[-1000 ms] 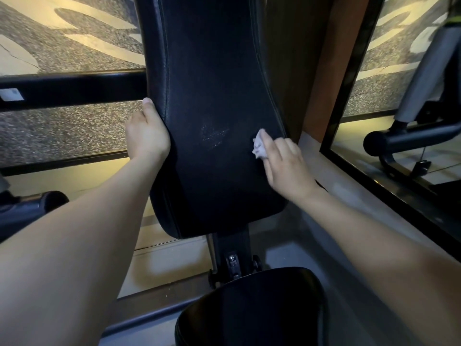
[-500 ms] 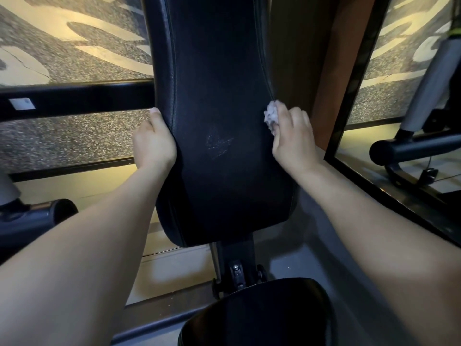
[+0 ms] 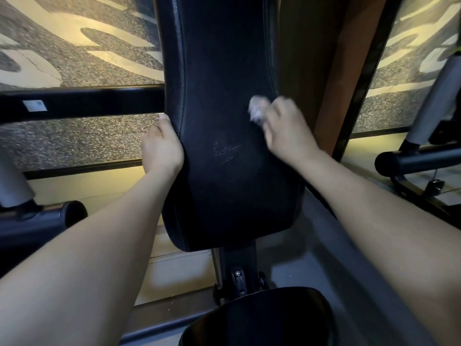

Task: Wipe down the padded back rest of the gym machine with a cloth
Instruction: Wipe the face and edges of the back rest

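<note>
Gym wall (image 3: pixel 74 58), upper left of the frame: speckled grey with pale swirls, backdrop only.

Back rest (image 3: pixel 224 83), centre, running off the top edge: tall black padded panel, upright, and the surface you are to wipe. It stands directly before you so both arms reach it.

Seat pad (image 3: pixel 257 318), bottom centre: black, below the back rest and apart from it, joined by a bracket.

Crossbar (image 3: pixel 87 102), middle left: black, horizontal, passing behind the pad.

Your left hand (image 3: pixel 161 148), left of centre: thumb laid up the pad's left edge, palm against its side, fingers hidden behind. It grips the edge, probably to brace the pad against the wiping pressure.

Your right hand (image 3: pixel 287 131), right of centre: blurred by motion, fingers curled around the cloth and pressing it to the pad's face near the right seam.

Cloth (image 3: pixel 255 111), just left of those fingers: small, pale, bunched into a wad, likely for firmer rubbing.

Scuff mark (image 3: pixel 225 149), centre of the pad: faint whitish scratches below and left of the cloth. You have not covered it yet.
</note>
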